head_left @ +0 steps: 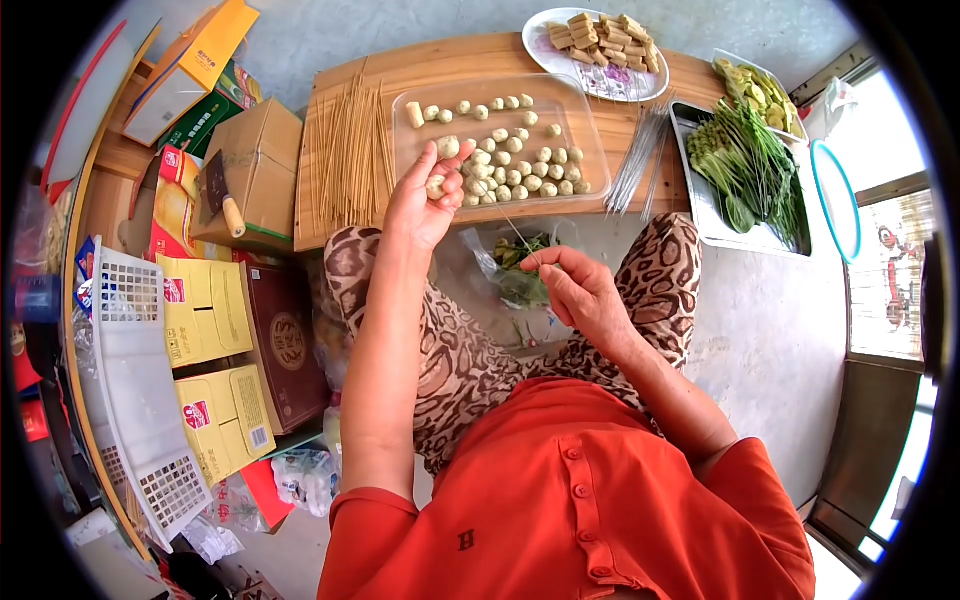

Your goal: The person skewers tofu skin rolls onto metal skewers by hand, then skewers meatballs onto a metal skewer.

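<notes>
My left hand (432, 190) is raised at the near left part of a clear plastic tray (592, 110), its fingers curled round pale greenish balls (436, 187). One ball shows at the fingertips and another lies against the palm. Many similar balls (513, 178) lie in the tray, along with a short tan roll (414, 114). In front of my right knee, my right hand (575, 285) pinches a thin skewer (515, 228), which slants up and left towards the tray. Bamboo sticks (350, 150) lie left of the tray, and thin metal skewers (637, 155) lie right of it.
An oval plate (540, 38) of tan rolls sits at the table's back right. Right of the table is a tray (705, 215) of green vegetables. Below the table edge, a plastic bag (485, 245) holds greens. Cardboard boxes (262, 160) and a white basket (130, 385) stand at left.
</notes>
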Tool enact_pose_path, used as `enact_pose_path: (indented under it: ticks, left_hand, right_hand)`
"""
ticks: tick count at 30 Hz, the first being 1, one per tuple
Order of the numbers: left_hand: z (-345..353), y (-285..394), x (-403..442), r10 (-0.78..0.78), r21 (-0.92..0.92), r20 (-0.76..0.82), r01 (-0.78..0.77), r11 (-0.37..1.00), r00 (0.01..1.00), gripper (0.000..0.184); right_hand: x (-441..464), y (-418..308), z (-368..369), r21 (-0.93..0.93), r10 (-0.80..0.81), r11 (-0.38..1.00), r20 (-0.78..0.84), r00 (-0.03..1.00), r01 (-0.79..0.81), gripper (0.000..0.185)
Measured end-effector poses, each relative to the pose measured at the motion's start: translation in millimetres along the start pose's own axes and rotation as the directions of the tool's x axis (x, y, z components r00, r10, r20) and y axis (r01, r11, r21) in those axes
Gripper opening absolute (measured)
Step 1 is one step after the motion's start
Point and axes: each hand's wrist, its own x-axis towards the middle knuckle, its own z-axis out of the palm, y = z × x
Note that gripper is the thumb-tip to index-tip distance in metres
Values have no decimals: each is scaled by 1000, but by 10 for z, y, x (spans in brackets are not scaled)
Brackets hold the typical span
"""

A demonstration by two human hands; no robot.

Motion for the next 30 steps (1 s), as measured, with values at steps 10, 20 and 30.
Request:
enact_pose_path:
  ticks: [10, 20, 30]
  left_hand:
    - [11, -8, -22, -5, 14, -7, 5, 1000, 1000, 26]
    - [20, -10, -29, 8, 7, -27, -8, 1000, 1000, 25]
    - [15, 1, -25, 14, 20, -14, -13, 1000, 1000, 24]
  right_hand:
    - [10, 25, 13, 21, 14, 1000, -15, 1000, -13, 22]
    - [18, 1, 32, 9, 7, 1000, -17, 1000, -7, 22]
    - [26, 2, 36, 13, 7, 1000, -21, 1000, -7, 22]
